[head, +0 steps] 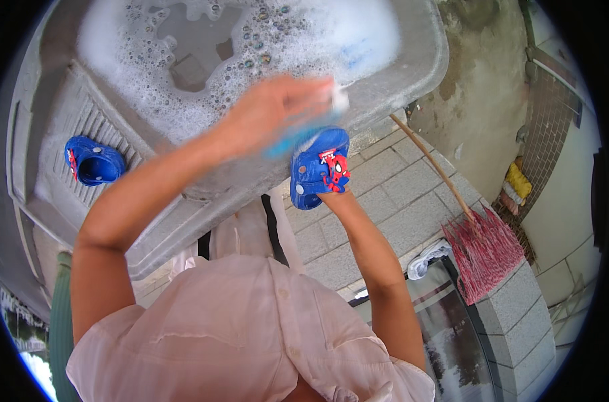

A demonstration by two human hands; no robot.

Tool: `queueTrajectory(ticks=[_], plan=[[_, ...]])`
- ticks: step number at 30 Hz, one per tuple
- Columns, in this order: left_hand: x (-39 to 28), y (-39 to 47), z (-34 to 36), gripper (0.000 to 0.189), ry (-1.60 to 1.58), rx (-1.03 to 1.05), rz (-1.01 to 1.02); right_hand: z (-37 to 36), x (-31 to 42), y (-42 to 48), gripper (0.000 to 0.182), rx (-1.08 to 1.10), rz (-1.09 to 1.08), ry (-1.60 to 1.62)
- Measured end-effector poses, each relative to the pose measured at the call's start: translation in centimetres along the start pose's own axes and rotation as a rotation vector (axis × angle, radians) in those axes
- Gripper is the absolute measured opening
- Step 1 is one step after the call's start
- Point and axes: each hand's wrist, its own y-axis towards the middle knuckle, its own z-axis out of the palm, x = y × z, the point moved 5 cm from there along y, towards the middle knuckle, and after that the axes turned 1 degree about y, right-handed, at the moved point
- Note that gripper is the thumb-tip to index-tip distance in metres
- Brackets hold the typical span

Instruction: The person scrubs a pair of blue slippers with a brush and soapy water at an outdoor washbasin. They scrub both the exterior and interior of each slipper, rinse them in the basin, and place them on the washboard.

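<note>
My left hand (279, 108), blurred by motion, grips a blue-and-white scrubbing brush (295, 139); its outline is smeared. The brush is close above the toe of a small blue clog (312, 171) that bears a red Spider-Man charm. My right hand (336, 200) is pushed into the clog through its heel opening and holds it up at the basin's near edge; the fingers are hidden inside. A matching blue clog (106, 160) rests on the ribbed washboard (86, 196) at the left. Foamy water (204, 60) partly fills the grey stone wash basin (420, 65).
A pink-red mop (487, 251) with a wooden handle (435, 163) lies on the grey paving (379, 196) at my right. Beside it are a white cloth (427, 259) and a dark reflective panel (447, 321). A green ribbed column (61, 321) stands at the left.
</note>
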Motion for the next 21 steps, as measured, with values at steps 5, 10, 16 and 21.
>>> queueTrajectory(ticks=[5,10,16,21], plan=[[-0.2,2.6,4.0,0.048,0.279,0.087,-0.049,0.4,-1.5,-0.7,0.025,0.108,-0.030,-0.162],[-2.6,3.1,2.8,0.050,0.090,0.013,0.174,0.3,-1.8,-1.1,0.025,0.074,-0.068,-0.175],[-2.4,0.1,3.1,0.046,0.271,0.164,0.075,0.2,-1.7,-0.8,0.026,0.115,-0.044,-0.177],[-3.0,4.4,4.2,0.044,0.342,0.136,0.142,0.2,-1.9,-0.7,0.026,0.114,-0.081,-0.188]])
